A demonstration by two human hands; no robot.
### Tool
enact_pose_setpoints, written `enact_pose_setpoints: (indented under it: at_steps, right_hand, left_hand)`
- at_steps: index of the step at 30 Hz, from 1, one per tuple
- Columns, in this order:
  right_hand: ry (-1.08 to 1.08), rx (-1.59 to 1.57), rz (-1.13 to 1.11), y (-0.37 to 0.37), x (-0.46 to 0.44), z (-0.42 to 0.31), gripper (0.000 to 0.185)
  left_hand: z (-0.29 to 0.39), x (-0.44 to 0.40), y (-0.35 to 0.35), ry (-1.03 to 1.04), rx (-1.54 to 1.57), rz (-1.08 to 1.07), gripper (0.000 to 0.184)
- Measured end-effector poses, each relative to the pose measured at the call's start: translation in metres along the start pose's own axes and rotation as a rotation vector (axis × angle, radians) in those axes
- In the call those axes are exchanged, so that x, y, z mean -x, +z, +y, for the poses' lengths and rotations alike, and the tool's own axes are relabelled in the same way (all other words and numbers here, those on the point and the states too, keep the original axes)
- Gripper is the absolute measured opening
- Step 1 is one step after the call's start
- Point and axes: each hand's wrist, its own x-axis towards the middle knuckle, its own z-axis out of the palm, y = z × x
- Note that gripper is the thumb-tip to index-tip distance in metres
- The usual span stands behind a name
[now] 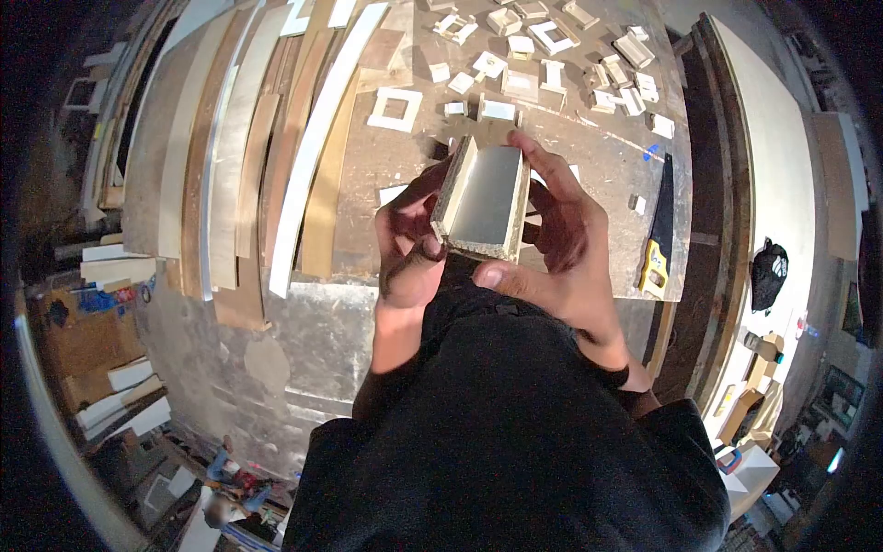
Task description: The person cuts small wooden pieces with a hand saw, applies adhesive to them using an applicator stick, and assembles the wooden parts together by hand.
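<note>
as lh (402, 250) cups box (487, 201), rh (575, 248) holds opp. side.

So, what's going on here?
A person is holding a small wooden channel up in front of them, left hand on one side and right hand on the other, with its smooth, pale inner face showing. Beyond it, many small wooden pieces lie scattered on a brown work surface. Long boards lie to the left, and a handsaw lies to the right.
</note>
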Motion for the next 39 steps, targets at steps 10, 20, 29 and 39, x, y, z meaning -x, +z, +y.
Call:
enact_pose_setpoints:
  at_steps: [10,20,29,39]
  right_hand:
    - [-0.069,0.115,-0.035,-0.003,0.0,-0.004,0.102]
    - [-0.062,0.073,-0.025,-0.004,-0.001,-0.004,0.101]
    - [-0.078,0.078,-0.028,-0.004,-0.003,-0.002,0.102]
    - [-0.093,0.039,-0.001,-0.004,-0.004,0.002,0.098]
  left_hand:
    - [0.003,-0.002,-0.001,0.048,-0.044,-0.053,0.092]
    - [0.003,-0.006,-0.002,0.093,-0.073,-0.089,0.092]
    - [0.006,-0.006,0.003,0.082,-0.083,-0.053,0.095]
    - [0.005,-0.007,0.01,0.081,-0.099,-0.016,0.091]
